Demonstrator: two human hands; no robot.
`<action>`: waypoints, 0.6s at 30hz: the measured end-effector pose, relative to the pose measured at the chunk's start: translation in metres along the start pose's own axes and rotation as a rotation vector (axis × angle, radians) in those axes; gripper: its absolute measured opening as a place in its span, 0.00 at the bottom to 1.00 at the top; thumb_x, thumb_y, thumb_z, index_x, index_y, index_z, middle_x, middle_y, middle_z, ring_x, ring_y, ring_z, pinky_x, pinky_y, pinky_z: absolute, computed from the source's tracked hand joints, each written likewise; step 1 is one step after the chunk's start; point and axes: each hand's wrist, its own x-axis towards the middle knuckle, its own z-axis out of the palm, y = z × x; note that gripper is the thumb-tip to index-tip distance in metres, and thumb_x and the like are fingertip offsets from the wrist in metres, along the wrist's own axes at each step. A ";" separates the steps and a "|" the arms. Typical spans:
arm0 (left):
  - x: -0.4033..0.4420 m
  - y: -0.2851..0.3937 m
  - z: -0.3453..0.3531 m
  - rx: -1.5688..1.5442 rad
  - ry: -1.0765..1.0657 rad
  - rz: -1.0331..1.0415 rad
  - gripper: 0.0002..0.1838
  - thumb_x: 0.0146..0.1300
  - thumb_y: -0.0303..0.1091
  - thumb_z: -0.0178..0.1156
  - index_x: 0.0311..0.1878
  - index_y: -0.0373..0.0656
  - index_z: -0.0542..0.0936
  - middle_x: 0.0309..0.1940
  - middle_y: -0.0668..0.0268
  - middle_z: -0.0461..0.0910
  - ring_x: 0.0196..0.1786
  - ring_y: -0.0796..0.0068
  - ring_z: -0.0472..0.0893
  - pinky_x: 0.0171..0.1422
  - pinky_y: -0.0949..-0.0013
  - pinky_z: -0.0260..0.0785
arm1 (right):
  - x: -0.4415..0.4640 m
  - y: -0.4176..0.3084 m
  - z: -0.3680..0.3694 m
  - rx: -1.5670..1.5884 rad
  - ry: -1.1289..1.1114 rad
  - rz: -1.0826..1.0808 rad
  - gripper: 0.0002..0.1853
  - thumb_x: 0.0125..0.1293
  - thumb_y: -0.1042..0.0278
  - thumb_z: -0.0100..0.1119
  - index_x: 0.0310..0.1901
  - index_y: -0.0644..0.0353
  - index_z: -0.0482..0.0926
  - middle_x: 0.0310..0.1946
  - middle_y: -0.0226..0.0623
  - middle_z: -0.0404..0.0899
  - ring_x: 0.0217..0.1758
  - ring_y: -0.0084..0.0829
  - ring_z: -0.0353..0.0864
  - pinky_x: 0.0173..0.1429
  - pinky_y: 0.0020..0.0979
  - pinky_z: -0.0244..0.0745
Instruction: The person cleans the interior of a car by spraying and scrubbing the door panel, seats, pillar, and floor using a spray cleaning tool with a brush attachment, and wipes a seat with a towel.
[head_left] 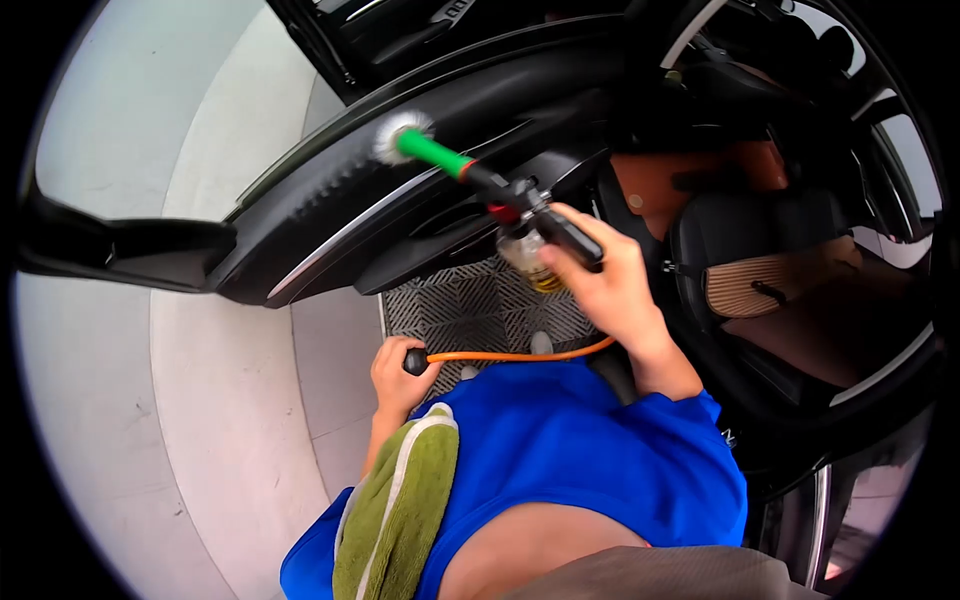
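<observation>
My right hand (pixel 620 290) is wrapped round the black grip of an air cleaning gun (pixel 485 185). Its green nozzle points up and left, ending in a round white-bristled brush (pixel 404 137) at the upper trim of the black car door panel (pixel 450 100). Under the gun hangs a clear bottle (pixel 527 255) with yellowish liquid. Lower left, my left hand (pixel 393 375) is closed on a black knob-like fitting (pixel 415 361) at the end of an orange hose (pixel 500 356). The hose's other end passes out of sight behind my right forearm.
A green towel (pixel 410 500) with a pale edge hangs over my left shoulder. To the right is the car's interior with a black and brown seat (pixel 760 240). Below the door lies a grey patterned floor grating (pixel 440 305); the door mirror (pixel 120 245) juts left.
</observation>
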 end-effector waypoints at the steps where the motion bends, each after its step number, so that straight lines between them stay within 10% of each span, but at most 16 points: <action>1: 0.003 0.001 0.006 -0.020 -0.029 0.016 0.17 0.35 0.31 0.73 0.31 0.43 0.78 0.31 0.63 0.78 0.35 0.61 0.79 0.39 0.64 0.71 | 0.000 0.005 -0.014 -0.023 0.078 0.090 0.20 0.58 0.73 0.65 0.53 0.64 0.76 0.35 0.40 0.81 0.38 0.25 0.80 0.44 0.26 0.74; 12: 0.000 0.044 0.039 -0.284 -0.383 -0.090 0.18 0.41 0.36 0.74 0.34 0.42 0.80 0.32 0.64 0.79 0.36 0.65 0.80 0.43 0.68 0.72 | 0.058 0.115 -0.116 -0.116 0.621 0.236 0.10 0.63 0.64 0.62 0.33 0.64 0.78 0.15 0.25 0.72 0.12 0.14 0.64 0.16 0.22 0.56; 18: -0.016 0.020 0.034 -0.291 -0.314 -0.150 0.10 0.52 0.37 0.67 0.32 0.42 0.80 0.30 0.63 0.81 0.35 0.63 0.82 0.40 0.67 0.73 | 0.036 0.105 -0.080 -0.136 0.552 0.255 0.11 0.63 0.68 0.61 0.45 0.63 0.80 0.19 0.25 0.72 0.13 0.12 0.63 0.16 0.19 0.56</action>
